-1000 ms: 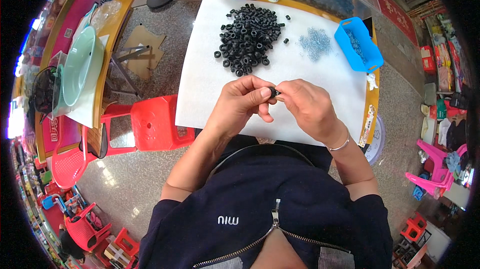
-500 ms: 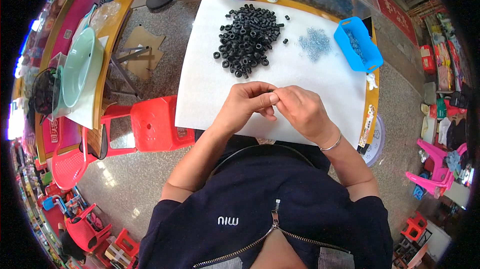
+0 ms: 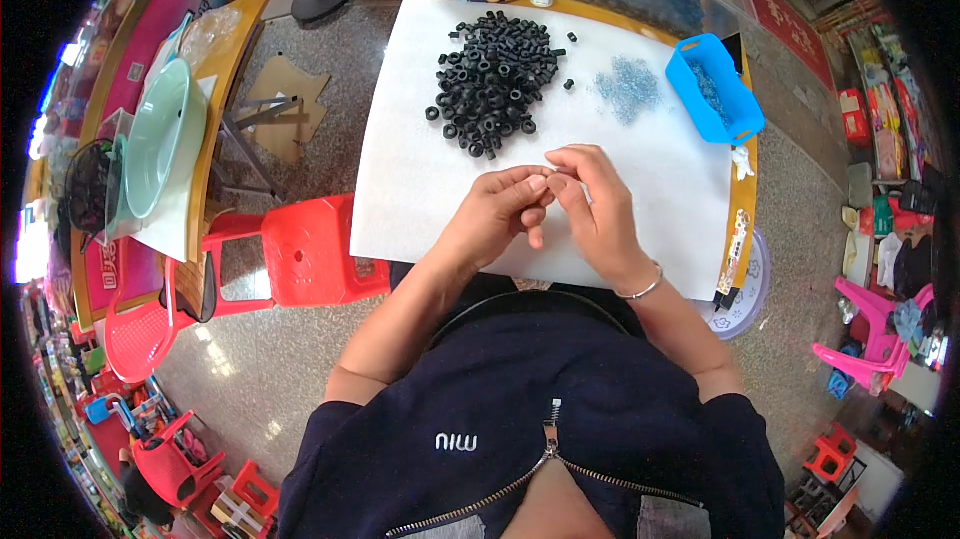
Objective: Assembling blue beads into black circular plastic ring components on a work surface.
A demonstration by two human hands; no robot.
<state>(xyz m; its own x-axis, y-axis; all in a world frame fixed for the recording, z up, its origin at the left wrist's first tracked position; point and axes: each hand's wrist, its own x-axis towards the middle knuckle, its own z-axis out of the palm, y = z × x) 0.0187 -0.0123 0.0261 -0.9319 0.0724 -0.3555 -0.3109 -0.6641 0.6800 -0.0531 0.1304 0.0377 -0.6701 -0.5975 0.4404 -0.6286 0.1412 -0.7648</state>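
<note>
Left hand (image 3: 492, 219): pinched narrow at near centre, impossible to tell whether holding anything
Right hand (image 3: 606, 227): wide between thumb and fingers, close against left fingertips
Black pieces (image 3: 490, 84): heaped left on white sheet (image 3: 680, 204)
Bluish beads (image 3: 628, 89): scattered right of heap
Blue basket (image 3: 738, 119): rightmost, holding more beads

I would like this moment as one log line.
left hand: pinched, contents unclear | right hand: partly open, beside left | black parts: heaped on white sheet
</note>
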